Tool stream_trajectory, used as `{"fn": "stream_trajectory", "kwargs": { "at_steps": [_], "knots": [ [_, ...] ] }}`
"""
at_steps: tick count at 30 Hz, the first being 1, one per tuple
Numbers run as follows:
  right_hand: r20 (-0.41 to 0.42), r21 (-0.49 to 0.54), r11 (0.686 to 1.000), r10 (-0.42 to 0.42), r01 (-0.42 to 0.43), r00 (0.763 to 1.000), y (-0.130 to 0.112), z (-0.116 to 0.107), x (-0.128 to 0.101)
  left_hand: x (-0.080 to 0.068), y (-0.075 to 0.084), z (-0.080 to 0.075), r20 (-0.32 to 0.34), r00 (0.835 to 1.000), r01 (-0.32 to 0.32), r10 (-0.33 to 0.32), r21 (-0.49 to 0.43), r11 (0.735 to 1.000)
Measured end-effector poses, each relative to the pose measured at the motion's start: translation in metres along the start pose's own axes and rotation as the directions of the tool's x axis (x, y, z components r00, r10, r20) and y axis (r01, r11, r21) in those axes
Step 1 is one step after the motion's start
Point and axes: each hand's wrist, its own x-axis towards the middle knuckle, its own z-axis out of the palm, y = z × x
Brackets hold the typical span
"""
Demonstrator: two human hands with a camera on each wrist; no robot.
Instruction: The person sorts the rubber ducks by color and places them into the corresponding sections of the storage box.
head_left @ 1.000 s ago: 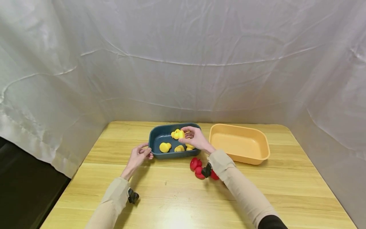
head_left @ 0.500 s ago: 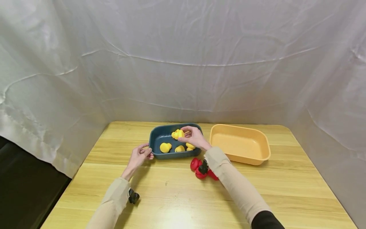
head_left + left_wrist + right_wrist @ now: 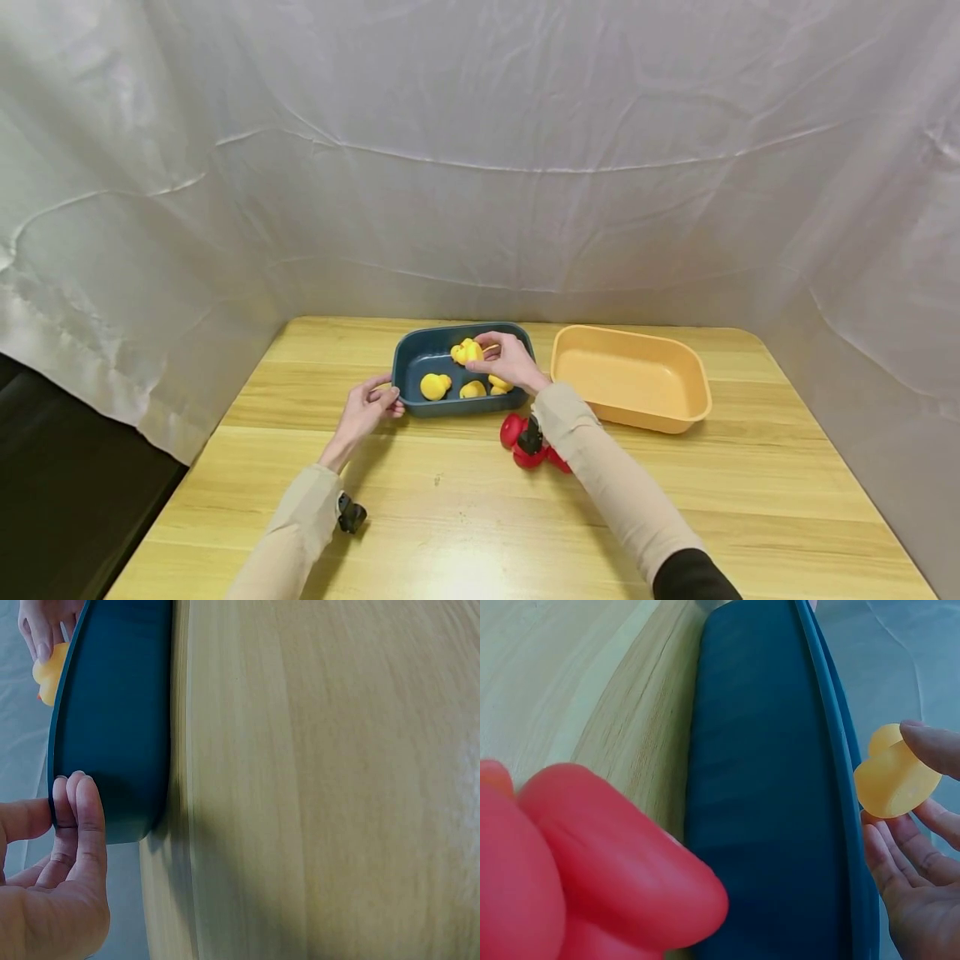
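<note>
My left hand [image 3: 367, 406] pinches the near left corner of a dark blue bin [image 3: 450, 407], thumb inside the rim and fingers against the outer wall, as the left wrist view shows. Over the back right part of that bin, my right hand [image 3: 512, 362] holds a yellow rubber duck [image 3: 468, 352] between thumb and fingertips. In the right wrist view this duck [image 3: 897, 780] shows above the bin's rim. More yellow ducks lie on the bin floor: one at the left [image 3: 432, 386], one at the front middle [image 3: 472, 389], and one at the right [image 3: 500, 384] partly behind my hand.
To the right stands a yellow-orange bin [image 3: 630, 379] with nothing in it. Several glossy red rounded toys [image 3: 513, 430] lie on the wooden table [image 3: 450, 500] before the blue bin, partly under my right wrist. Grey cloth [image 3: 480, 208] hangs behind and at both sides.
My right wrist and forearm have shifted slightly left, while the hand keeps the duck at almost the same place. The left hand has stayed at the bin's corner.
</note>
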Motion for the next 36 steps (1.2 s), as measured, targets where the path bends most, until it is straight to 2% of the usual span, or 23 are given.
{"fn": "stream_trajectory", "kwargs": {
  "at_steps": [17,36],
  "knots": [
    [0.03,0.032,0.994,-0.102,0.101,0.994,-0.002,-0.008,-0.012,0.0,0.0,0.0,-0.008,1.0,0.012,-0.012,-0.003,1.0],
    [0.015,0.082,0.986,-0.147,0.146,0.989,-0.008,-0.021,-0.041,0.0,0.001,0.001,-0.021,1.0,0.006,-0.006,-0.003,1.0]
  ]
}}
